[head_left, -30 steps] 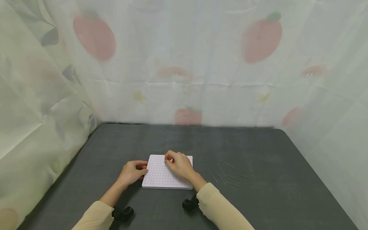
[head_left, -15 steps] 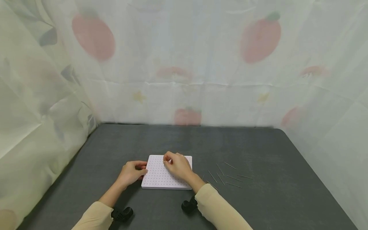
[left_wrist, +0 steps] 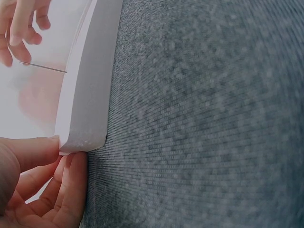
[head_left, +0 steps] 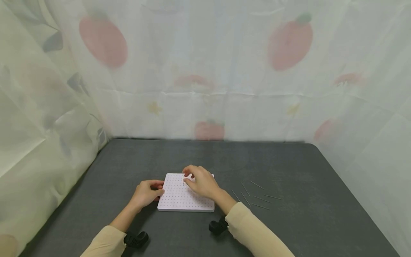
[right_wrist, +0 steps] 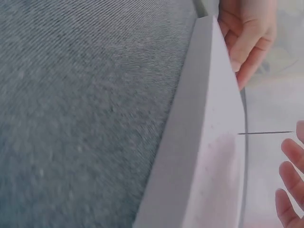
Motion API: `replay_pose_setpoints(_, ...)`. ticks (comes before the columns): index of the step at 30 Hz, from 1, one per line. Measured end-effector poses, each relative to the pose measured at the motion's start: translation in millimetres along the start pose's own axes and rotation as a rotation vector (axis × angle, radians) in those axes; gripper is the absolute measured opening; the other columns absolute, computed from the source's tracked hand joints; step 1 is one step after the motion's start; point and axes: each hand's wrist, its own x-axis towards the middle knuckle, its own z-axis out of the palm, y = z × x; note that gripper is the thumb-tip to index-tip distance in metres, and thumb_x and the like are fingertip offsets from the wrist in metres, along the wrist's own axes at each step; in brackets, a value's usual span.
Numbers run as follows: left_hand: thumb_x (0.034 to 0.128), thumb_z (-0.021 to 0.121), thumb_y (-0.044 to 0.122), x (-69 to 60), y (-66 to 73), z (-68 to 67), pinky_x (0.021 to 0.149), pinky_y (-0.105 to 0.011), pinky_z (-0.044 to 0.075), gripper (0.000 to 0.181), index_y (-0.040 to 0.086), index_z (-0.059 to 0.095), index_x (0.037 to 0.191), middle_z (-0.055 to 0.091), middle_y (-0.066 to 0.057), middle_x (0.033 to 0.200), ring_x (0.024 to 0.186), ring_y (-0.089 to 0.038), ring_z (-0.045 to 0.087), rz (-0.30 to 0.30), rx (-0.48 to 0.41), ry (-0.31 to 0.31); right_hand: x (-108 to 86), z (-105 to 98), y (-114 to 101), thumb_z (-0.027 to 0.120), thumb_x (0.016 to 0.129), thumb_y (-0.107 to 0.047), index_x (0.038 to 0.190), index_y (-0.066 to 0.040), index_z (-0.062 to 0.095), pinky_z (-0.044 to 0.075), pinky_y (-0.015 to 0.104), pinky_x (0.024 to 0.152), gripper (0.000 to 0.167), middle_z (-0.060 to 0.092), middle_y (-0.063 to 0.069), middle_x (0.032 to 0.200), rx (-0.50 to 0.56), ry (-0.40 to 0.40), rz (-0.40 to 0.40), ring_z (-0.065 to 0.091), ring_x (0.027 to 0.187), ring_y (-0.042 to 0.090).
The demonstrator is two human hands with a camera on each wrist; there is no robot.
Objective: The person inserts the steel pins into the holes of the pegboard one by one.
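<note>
One thin metal pin [right_wrist: 266,133], standing upright on the white pegboard [head_left: 186,204], lower centre of the head view. Your right hand [head_left: 203,182], over the board, fingers spread and parted around the pin's top; whether a fingertip touches it, you cannot tell. Your left hand [head_left: 144,193], pinching the board's left edge between thumb and fingers. Several loose pins [head_left: 261,199], scattered right of the board on the dark grey table [head_left: 305,221]. Pale fruit-print curtain [head_left: 244,64], filling the upper frame.
</note>
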Motion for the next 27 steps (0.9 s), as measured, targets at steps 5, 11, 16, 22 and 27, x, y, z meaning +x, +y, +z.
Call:
replay_pose_setpoints(5, 0.0844, 0.067, 0.0, -0.4, 1.3, 0.9, 0.064, -0.03, 0.062, 0.036, -0.007, 0.066, 0.119, 0.07, -0.016, 0.098, 0.078, -0.014, 0.067, -0.007, -0.006, 0.001, -4.0, -11.0, 1.4, 0.067, 0.093, -0.016, 0.115, -0.013, 0.065, 0.053, 0.023, 0.078, 0.023, 0.072, -0.001, 0.105, 0.01, 0.0, -0.032, 0.066, 0.094, 0.017)
replay_pose_setpoints(11, 0.0842, 0.068, 0.0, 0.0, 3.2, 2.5, 0.065, -0.03, 0.063, 0.036, -0.006, 0.066, 0.12, 0.07, -0.016, 0.099, 0.078, -0.014, 0.067, -0.01, -0.009, -0.001, -10.8, -23.9, 7.7, 0.067, 0.092, -0.014, 0.114, -0.012, 0.065, 0.056, 0.029, 0.081, 0.022, 0.071, 0.001, 0.105, 0.02, 0.019, -0.061, 0.067, 0.096, 0.02)
replay_pose_setpoints(16, 0.0841, 0.068, 0.001, 0.0, 3.6, 2.5, 0.065, -0.03, 0.062, 0.037, -0.006, 0.066, 0.12, 0.07, -0.016, 0.099, 0.078, -0.014, 0.066, -0.006, -0.005, -0.004, -17.0, -33.9, 14.5, 0.068, 0.091, -0.013, 0.113, -0.012, 0.066, 0.057, 0.031, 0.083, 0.021, 0.072, 0.0, 0.104, 0.006, 0.033, -0.068, 0.068, 0.097, 0.018)
replay_pose_setpoints(22, 0.0846, 0.068, 0.001, -1.1, 3.5, 1.3, 0.064, -0.03, 0.062, 0.036, -0.006, 0.066, 0.12, 0.07, -0.017, 0.099, 0.077, -0.014, 0.066, 0.003, -0.004, -0.007, -27.2, -43.2, 24.6, 0.068, 0.091, -0.011, 0.11, -0.012, 0.067, 0.057, 0.029, 0.081, 0.019, 0.07, -0.001, 0.102, -0.015, 0.051, -0.102, 0.067, 0.095, 0.017)
replay_pose_setpoints(27, 0.0848, 0.068, 0.001, -0.8, 2.4, 0.8, 0.064, -0.03, 0.062, 0.036, -0.007, 0.066, 0.12, 0.069, -0.016, 0.098, 0.077, -0.014, 0.066, 0.001, -0.009, -0.007, -37.3, -51.4, 34.8, 0.069, 0.09, -0.01, 0.109, -0.011, 0.067, 0.056, 0.026, 0.078, 0.019, 0.07, -0.001, 0.101, -0.037, 0.056, -0.146, 0.067, 0.093, 0.016)
